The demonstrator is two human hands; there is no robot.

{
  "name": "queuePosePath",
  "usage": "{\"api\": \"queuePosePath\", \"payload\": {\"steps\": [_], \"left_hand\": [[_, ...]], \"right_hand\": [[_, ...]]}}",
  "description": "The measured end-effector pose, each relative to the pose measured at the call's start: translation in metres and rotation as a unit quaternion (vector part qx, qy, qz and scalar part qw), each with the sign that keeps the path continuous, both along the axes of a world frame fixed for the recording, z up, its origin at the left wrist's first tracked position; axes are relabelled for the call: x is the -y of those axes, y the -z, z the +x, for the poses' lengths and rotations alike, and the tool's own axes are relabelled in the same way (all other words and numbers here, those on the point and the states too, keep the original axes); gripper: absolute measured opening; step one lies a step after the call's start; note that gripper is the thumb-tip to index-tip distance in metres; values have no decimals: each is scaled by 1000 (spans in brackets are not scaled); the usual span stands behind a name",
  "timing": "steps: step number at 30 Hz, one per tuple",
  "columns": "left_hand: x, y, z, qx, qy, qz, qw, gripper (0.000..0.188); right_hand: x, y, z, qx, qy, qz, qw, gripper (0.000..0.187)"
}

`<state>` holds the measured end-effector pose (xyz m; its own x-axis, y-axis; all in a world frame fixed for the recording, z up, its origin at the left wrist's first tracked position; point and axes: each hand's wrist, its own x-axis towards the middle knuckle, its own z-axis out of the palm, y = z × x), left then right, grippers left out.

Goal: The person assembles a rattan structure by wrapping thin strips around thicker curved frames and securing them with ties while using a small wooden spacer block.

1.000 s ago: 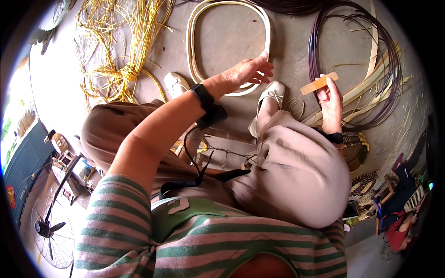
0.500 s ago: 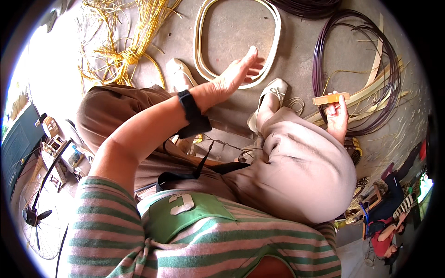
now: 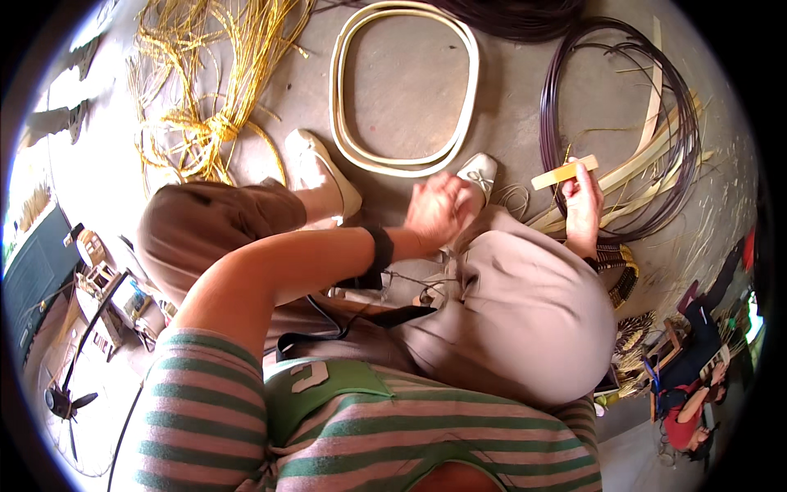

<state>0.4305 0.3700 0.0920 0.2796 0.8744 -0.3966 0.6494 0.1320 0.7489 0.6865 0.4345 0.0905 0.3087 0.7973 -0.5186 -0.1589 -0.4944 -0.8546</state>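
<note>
Wooden strip (image 3: pixel 564 173): short, pale, flat piece pinched between the fingers of the right hand (image 3: pixel 583 201), raised over the dark cane coil (image 3: pixel 615 123) on the concrete floor.
Right hand: closed on the strip, near the right knee.
Left hand (image 3: pixel 437 211): fingers curled loosely, holding nothing visible, just beside the white shoe (image 3: pixel 478 174).
Oval frame (image 3: pixel 403 86): pale rounded hoop lying flat ahead of the feet.
Yellow fibre (image 3: pixel 205 74): loose tangled bundle, left of the hoop.

The right hand (image 3: pixel 584 205) grips a smooth pale wooden strip (image 3: pixel 564 173) above glossy dark cane coils (image 3: pixel 613 123) on matt rough concrete floor (image 3: pixel 406 90)
</note>
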Motion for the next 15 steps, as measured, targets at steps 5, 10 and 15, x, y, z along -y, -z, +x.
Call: {"api": "queuePosePath", "payload": {"steps": [5,10,15], "left_hand": [[-43,73,-21,-80,-90,-65,991,19],[-47,101,4,-132,-49,-75,987,24],[-27,127,18,-248,12,-38,968,29]], "right_hand": [[8,36,-17,-40,-33,-31,998,29],[8,78,-34,-33,-48,-17,998,18],[4,105,-59,-28,-47,4,998,22]]}}
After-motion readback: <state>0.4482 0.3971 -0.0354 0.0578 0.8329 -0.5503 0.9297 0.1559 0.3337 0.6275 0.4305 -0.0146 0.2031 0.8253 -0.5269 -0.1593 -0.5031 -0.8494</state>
